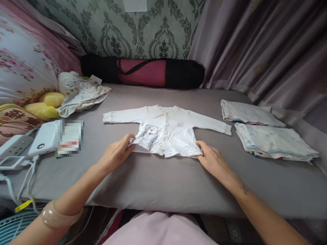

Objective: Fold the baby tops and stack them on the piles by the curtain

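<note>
A small white baby shirt (176, 132) lies front side up on the grey sheet, both long sleeves stretched out sideways. It has a buttoned front, a bear drawing on one side and printed lettering along the hem. My left hand (119, 149) pinches the hem's left corner between thumb and fingers. At the right corner of the hem, my right hand (212, 158) grips the cloth the same way. The hem is pulled fairly taut between them, slightly raised toward me.
Folded clothes (276, 141) lie in two piles on the right. At the left are a crumpled patterned cloth (85, 95), yellow plush toys (46, 105), a white power bank (47, 137) and a power strip (15, 146) with cables. A black and red bag (143, 72) lies along the wall.
</note>
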The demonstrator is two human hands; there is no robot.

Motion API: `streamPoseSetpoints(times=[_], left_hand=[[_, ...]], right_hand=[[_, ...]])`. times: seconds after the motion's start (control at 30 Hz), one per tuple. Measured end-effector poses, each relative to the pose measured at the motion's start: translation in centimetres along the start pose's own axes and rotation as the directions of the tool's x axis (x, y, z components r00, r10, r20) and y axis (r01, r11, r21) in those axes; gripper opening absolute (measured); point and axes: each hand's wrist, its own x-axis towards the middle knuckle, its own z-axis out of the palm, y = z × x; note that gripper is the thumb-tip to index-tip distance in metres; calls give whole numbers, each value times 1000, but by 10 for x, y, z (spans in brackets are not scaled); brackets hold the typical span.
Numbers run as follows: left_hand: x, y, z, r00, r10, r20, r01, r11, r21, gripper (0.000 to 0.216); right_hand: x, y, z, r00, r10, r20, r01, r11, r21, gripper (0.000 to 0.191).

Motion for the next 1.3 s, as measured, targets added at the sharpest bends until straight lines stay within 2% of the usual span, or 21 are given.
streamPoseSetpoints(times=[0.13,0.27,0.37,0.47,0.6,0.7,0.8,0.9,0.97,1.03,1.1,1.2,1.3], left_hand=[[1,-16,-1,991,118,66,-126,983,133,36],[3,-25,5,985,144,91,-159,967,200,41],[2,-25,6,983,159,88,-173,966,194,43],[1,-28,4,984,149,102,-164,974,155,43],[-2,-39,2,988,103,119,-115,989,95,41],[-7,-40,0,990,113,81,-119,989,84,39],[-11,-26,-7,980,200,-18,-196,972,131,39],[-9,6,-14,944,320,-77,-304,938,166,38],[-3,33,-13,914,401,-58,-391,911,135,35],[5,57,-6,880,475,9,-474,878,68,31],[14,73,5,869,491,66,-493,869,32,27],[24,77,20,882,466,74,-465,885,-28,24],[27,68,29,903,429,30,-423,899,-114,25]], right_hand=[[-3,3,1,999,-44,15,44,999,-25,44],[-5,6,5,995,-94,-22,91,992,-82,43],[-6,6,4,973,-223,-66,212,968,-138,46],[-6,8,1,940,-338,-48,328,933,-150,38],[-9,15,-5,926,-379,-10,374,918,-136,31],[-16,22,-13,918,-397,20,396,912,-108,30],[-26,21,-22,926,-375,44,377,918,-126,29],[-29,1,-28,923,-385,-13,379,914,-143,29],[-24,-21,-25,894,-447,-36,443,893,-83,28],[-16,-41,-17,842,-540,-19,540,841,17,27],[-6,-54,-7,807,-591,-3,590,805,67,27],[7,-58,5,795,-606,16,603,793,84,22],[17,-54,12,821,-570,0,564,812,150,16]])
